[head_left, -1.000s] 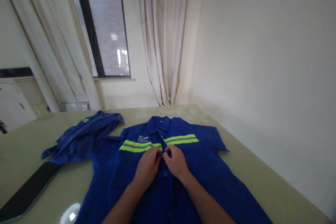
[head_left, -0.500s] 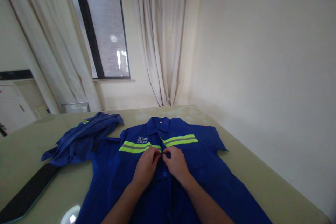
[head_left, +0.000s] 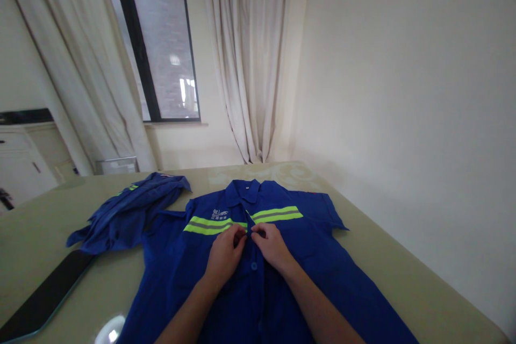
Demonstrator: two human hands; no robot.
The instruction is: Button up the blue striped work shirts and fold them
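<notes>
A blue short-sleeved work shirt (head_left: 314,250) lies spread front up, its collar pointing away from me. Yellow-green bands with a grey stripe cross its chest, and a white logo sits above the left band. At the front placket, just under the bands, my left hand (head_left: 226,252) pinches the shirt's edge between thumb and fingers. Close beside it, my right hand (head_left: 272,247) pinches the other side of the placket. A round button (head_left: 253,266) shows just below the hands. Whatever lies between the fingertips is too small to make out.
Another blue garment (head_left: 133,215) with yellow-green bands lies crumpled on the table (head_left: 403,258) at the left. A long dark panel (head_left: 48,295) rests in front of it. Behind the table are curtains (head_left: 253,64), a window and a wall on the right.
My fingertips have parted slightly at the placket, the right hand shifting a little to the right. The shirt lies almost as before.
</notes>
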